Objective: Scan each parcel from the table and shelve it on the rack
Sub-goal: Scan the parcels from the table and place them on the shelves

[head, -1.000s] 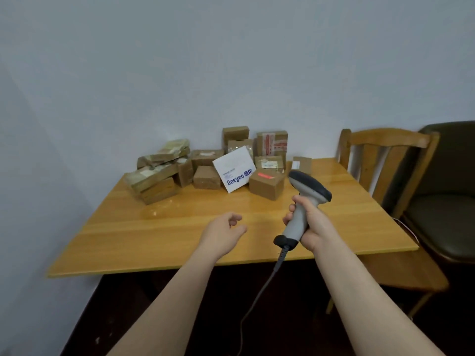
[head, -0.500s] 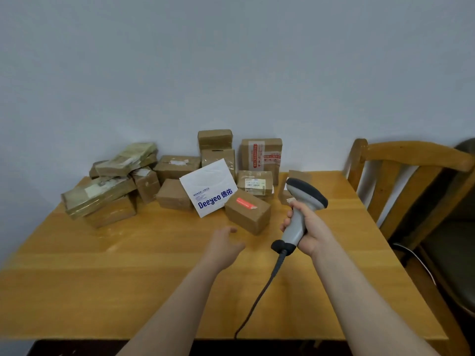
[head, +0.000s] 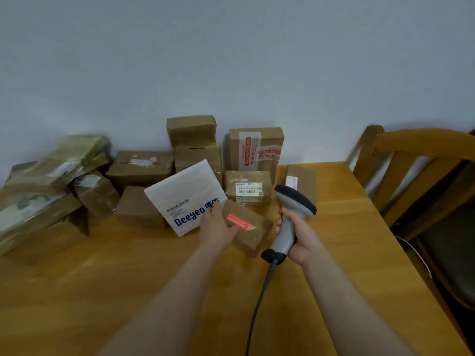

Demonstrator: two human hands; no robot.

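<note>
—Brown cardboard, mostly. What lies at the far left of the frame?

—Taped parcels (head: 51,176) in a slumped pile, some wrapped in greenish film, on the wooden table (head: 102,291) against the pale wall.

—And next to them?

—A box with a torn label (head: 140,167), a plain box (head: 138,205) in front of it, then a white mailer (head: 180,196) printed in blue, leaning back on two stacked boxes (head: 191,129).

—Where is the left hand?

—The left hand (head: 216,226) is at centre frame, stretched forward with its back to the camera. It touches the left end of the small box (head: 257,238), the one with a red label on top, which rests on the table just in front of the mailer's lower right corner. The fingers are hidden behind the hand, so I cannot tell whether they have closed on the box.

—Behind that box?

—A box with a barcode label (head: 248,187), and behind it a tall box with red-printed tape (head: 257,147) standing at the wall.

—The right hand?

—The right hand (head: 300,237) is wrapped tight round the grey handle of the scanner (head: 289,227), just right of the small box. The dark scanner head points up and away, and its cable (head: 259,299) drops to the bottom edge of the frame. A flat box (head: 302,176) stands behind the scanner head.

—Far right?

—A wooden chair (head: 411,142) beside the table.
</note>
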